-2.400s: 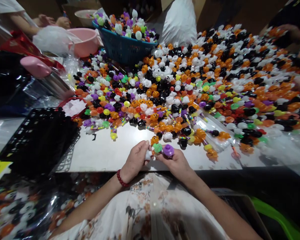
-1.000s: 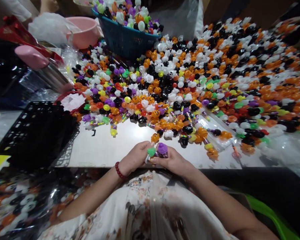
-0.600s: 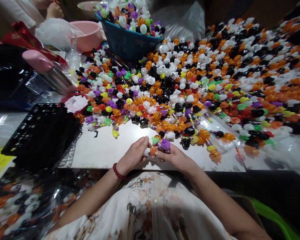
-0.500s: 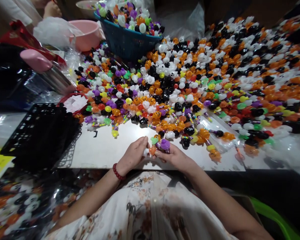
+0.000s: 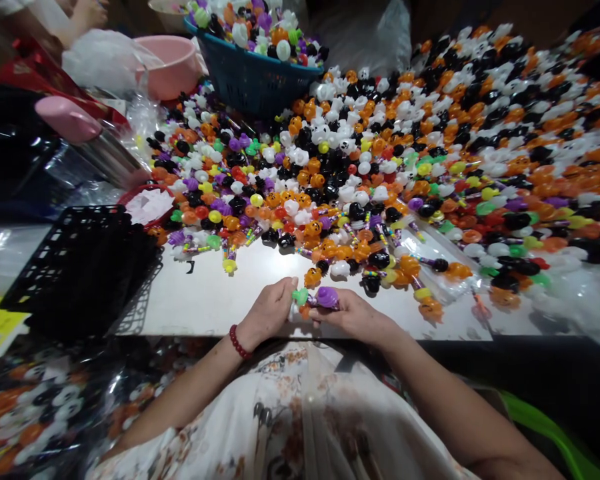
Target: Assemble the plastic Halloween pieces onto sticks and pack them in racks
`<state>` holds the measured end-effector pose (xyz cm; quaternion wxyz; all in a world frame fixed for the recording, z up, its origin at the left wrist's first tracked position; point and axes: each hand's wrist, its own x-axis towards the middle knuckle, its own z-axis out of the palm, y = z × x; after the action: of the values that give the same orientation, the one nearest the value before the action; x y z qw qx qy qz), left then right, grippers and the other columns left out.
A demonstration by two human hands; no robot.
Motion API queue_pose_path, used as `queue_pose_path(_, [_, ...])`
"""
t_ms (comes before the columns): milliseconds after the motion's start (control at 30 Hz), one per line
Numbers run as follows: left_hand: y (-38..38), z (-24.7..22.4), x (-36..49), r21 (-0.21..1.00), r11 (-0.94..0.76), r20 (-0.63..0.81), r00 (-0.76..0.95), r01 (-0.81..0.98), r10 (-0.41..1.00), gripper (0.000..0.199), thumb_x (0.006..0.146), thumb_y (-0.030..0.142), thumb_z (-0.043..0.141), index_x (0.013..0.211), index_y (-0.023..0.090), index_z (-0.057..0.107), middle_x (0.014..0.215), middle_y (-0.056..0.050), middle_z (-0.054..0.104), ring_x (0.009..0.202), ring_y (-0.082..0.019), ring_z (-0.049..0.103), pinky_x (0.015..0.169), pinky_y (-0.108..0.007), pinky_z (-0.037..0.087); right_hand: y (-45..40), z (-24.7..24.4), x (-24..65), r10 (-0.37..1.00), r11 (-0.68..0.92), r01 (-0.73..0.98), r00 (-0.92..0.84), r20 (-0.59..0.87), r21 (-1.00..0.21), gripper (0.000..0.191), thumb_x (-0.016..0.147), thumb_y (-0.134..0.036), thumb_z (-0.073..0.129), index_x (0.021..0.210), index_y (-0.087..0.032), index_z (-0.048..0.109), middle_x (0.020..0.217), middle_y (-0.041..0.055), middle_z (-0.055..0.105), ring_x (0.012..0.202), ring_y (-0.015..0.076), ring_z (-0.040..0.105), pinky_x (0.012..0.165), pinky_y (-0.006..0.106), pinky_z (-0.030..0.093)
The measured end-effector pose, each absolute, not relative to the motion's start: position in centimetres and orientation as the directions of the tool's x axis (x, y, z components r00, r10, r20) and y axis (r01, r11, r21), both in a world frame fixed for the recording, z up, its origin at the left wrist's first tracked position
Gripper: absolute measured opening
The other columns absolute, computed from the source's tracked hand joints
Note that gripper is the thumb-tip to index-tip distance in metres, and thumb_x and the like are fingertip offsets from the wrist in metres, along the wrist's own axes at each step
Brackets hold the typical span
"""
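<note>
Close to the table's front edge, my left hand (image 5: 269,308) is closed, its thumb and fingertips at a small tube with a green plastic top (image 5: 300,296). Opposite it, my right hand (image 5: 353,316) is closed round a tube with a purple swirl top (image 5: 327,297). An orange plastic piece (image 5: 305,311) shows between the two hands, with something pale beside it; my fingers partly hide both. Just beyond my fingertips, an orange pumpkin-shaped piece (image 5: 313,277) lies on the white table (image 5: 220,300).
A large heap of mixed plastic figures (image 5: 340,133) covers the table's back and right. Behind it stands a full blue basket (image 5: 260,83). To the left are black plastic trays (image 5: 80,267), a red dish of white papers (image 5: 150,205), a pink-lidded flask (image 5: 93,137) and a pink basin (image 5: 170,67).
The green top has shifted down and left towards my left fingers. The purple top has tilted sideways in my right hand, and the pumpkin piece beyond shows more fully.
</note>
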<state>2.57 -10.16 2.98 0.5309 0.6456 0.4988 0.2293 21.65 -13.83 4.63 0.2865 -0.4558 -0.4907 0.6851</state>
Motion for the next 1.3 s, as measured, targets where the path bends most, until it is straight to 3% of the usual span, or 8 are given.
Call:
queue_pose_path(367, [-10.1,2.0,2.9,0.933,0.325,-0.358,0.461,0.154,0.812,0.033,0.089,0.050,0.049,0.073,0.021,0.052,0.059,0.001,0.058,0.052,-0.014,0.053,0.051,-0.024,0.041,-13.1,3.9,19.6,0.868,-0.311,-0.037,-0.418,-0.268,-0.950,0.031,0.078,-0.048,0.073,0.077,-0.018,0.064,0.069,-0.0016,0.063,0.067,0.0137,0.057,0.069,0.028,0.048])
queue_pose_path(633, [-9.3,2.9,0.8,0.881,0.467,-0.425,0.302,-0.080,0.853,0.047,0.091,0.065,0.045,0.086,0.019,0.053,0.055,0.004,0.051,0.037,-0.005,0.035,0.035,-0.017,0.020,-11.7,2.3,19.8,0.944,-0.279,-0.074,-0.204,-0.259,-0.957,0.039,0.079,-0.054,0.071,0.083,-0.015,0.070,0.061,-0.0023,0.053,0.055,0.0096,0.041,0.052,0.024,0.033])
queue_pose_path(733, [-9.6,2.2,-0.4,0.862,0.466,-0.412,0.259,-0.200,0.873,0.045,0.090,0.063,0.050,0.088,0.018,0.053,0.054,0.005,0.049,0.038,-0.006,0.037,0.035,-0.015,0.021,-10.4,1.0,18.0,0.963,-0.237,-0.030,-0.140,-0.230,-0.971,0.035,0.080,-0.050,0.069,0.086,-0.016,0.071,0.066,0.0008,0.060,0.060,0.0130,0.049,0.058,0.027,0.041])
queue_pose_path(833, [-9.8,1.7,-1.5,0.805,0.468,-0.424,0.197,-0.364,0.884,0.041,0.085,0.057,0.064,0.092,0.017,0.055,0.062,0.002,0.055,0.048,-0.007,0.048,0.041,-0.014,0.032,-8.7,0.9,15.9,0.987,-0.077,0.064,-0.134,-0.085,-0.995,0.023,0.086,-0.038,0.062,0.096,-0.020,0.071,0.090,0.0065,0.070,0.082,0.0207,0.062,0.079,0.037,0.050])
queue_pose_path(967, [-9.9,1.8,-2.7,0.749,0.460,-0.452,0.139,-0.478,0.881,0.044,0.080,0.050,0.073,0.098,0.013,0.059,0.081,-0.005,0.065,0.056,-0.005,0.051,0.046,-0.012,0.036,-7.3,2.3,15.1,0.971,0.239,0.310,-0.108,0.215,-0.920,0.030,0.084,-0.020,0.056,0.111,-0.022,0.068,0.116,0.0110,0.066,0.114,0.0267,0.056,0.103,0.046,0.039])
queue_pose_path(1033, [-9.9,2.0,-3.0,0.775,0.434,-0.432,0.117,-0.460,0.894,0.043,0.082,0.052,0.069,0.098,0.013,0.060,0.077,-0.005,0.066,0.053,-0.004,0.049,0.044,-0.012,0.032,-7.5,3.0,15.4,0.972,0.229,0.336,-0.136,0.194,-0.914,0.023,0.083,-0.021,0.057,0.104,-0.020,0.068,0.104,0.0091,0.067,0.102,0.0249,0.059,0.093,0.041,0.045])
queue_pose_path(1133, [-9.9,2.4,-3.0,0.833,0.382,-0.382,0.085,-0.400,0.920,0.043,0.085,0.057,0.063,0.093,0.015,0.059,0.066,-0.001,0.062,0.046,-0.004,0.041,0.040,-0.013,0.025,-8.8,3.7,15.8,0.970,0.074,0.281,-0.243,0.004,-0.957,0.016,0.084,-0.034,0.064,0.088,-0.019,0.064,0.078,0.0006,0.061,0.073,0.0173,0.055,0.068,0.028,0.045])
queue_pose_path(1300, [-10.0,2.6,-1.9,0.909,0.322,-0.330,0.016,-0.263,0.944,0.048,0.087,0.064,0.054,0.084,0.016,0.059,0.054,0.004,0.050,0.042,-0.004,0.036,0.040,-0.015,0.025,-11.2,4.4,16.0,0.953,0.121,0.294,-0.303,0.028,-0.948,0.018,0.089,-0.030,0.055,0.077,-0.018,0.060,0.070,-0.0017,0.058,0.066,0.0131,0.051,0.061,0.024,0.038])
